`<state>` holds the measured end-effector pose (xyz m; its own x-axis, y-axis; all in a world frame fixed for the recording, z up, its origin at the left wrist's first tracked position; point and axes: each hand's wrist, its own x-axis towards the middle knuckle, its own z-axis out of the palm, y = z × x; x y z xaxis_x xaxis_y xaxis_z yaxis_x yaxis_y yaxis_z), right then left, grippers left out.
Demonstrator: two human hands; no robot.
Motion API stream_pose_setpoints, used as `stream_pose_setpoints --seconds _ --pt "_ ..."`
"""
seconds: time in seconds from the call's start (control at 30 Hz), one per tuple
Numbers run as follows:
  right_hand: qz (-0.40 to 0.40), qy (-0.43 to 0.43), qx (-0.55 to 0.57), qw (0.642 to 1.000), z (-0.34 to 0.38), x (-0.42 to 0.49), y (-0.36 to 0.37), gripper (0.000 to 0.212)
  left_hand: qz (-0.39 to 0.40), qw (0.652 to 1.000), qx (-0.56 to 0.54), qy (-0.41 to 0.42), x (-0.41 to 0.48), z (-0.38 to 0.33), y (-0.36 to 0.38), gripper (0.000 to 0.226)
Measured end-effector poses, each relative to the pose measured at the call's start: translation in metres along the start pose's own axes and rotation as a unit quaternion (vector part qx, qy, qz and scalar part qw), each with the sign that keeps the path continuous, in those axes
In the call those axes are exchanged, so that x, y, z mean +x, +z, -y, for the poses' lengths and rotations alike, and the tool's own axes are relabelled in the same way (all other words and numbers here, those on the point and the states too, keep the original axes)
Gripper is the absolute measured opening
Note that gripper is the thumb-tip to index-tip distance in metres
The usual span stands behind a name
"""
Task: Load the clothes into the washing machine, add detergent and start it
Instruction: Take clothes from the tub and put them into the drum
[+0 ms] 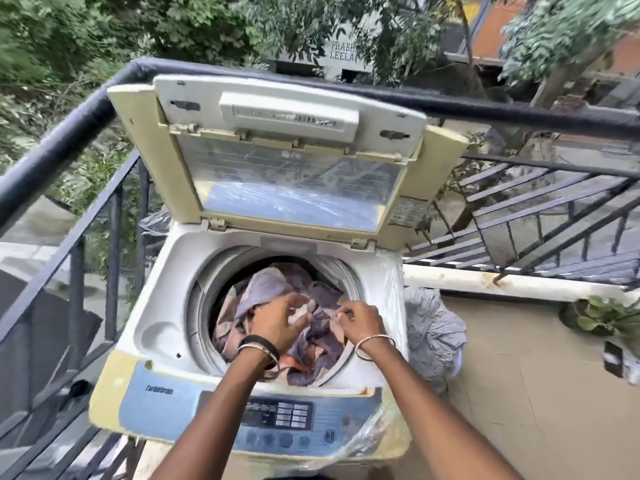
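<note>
— Two hands over one drum. We log the washing machine (pixel 156 306) on a balcony, its lid (pixel 284 174) propped upright against the dark railing (pixel 69 133).

— Contents of the drum (pixel 207 299)?

— One bundle of clothes (pixel 270 282), purple-grey with orange and cream patches. It is heaped close to the drum's mouth, and the near edge of the heap reaches the front rim, just behind the control panel (pixel 277 417).

— Hands, as we see them?

— Left hand (pixel 277 323): fingers spread, laid on top of the heap. Right hand (pixel 356 322): fingertips drawn together, pinching a fold of the same fabric, just beside the left. Both wrists carry bangles.

— Anything we note outside the machine?

— A crumpled grey cloth (pixel 433 334) bunched against the machine's right side, touching it. Clear plastic film (pixel 374 434) wraps the right front corner. A potted plant (pixel 602 317) sits by the low wall, well apart from the machine.
</note>
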<state>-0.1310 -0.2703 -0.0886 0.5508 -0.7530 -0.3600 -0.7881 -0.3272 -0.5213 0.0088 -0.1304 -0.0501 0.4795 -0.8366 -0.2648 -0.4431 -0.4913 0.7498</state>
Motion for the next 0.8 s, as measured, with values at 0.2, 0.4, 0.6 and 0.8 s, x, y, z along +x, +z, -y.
stream_pose_setpoints --seconds 0.2,0.4,0.6,0.8 --pt "-0.050 -0.020 0.144 0.988 -0.059 -0.018 -0.043 0.023 -0.010 0.998 -0.028 0.049 0.002 -0.071 0.067 0.044" --pt "-0.091 -0.009 0.143 0.985 -0.160 -0.043 -0.105 0.019 -0.042 0.994 -0.096 0.043 -0.005 -0.133 0.159 0.025" --pt "-0.096 0.084 0.157 0.979 -0.302 -0.057 -0.128 0.013 -0.026 0.995 -0.073 0.067 -0.006 -0.188 0.247 0.015" --pt "-0.097 0.146 0.194 0.965 -0.369 -0.068 -0.137 0.021 0.017 0.998 -0.033 0.050 0.006 -0.199 0.294 0.016"
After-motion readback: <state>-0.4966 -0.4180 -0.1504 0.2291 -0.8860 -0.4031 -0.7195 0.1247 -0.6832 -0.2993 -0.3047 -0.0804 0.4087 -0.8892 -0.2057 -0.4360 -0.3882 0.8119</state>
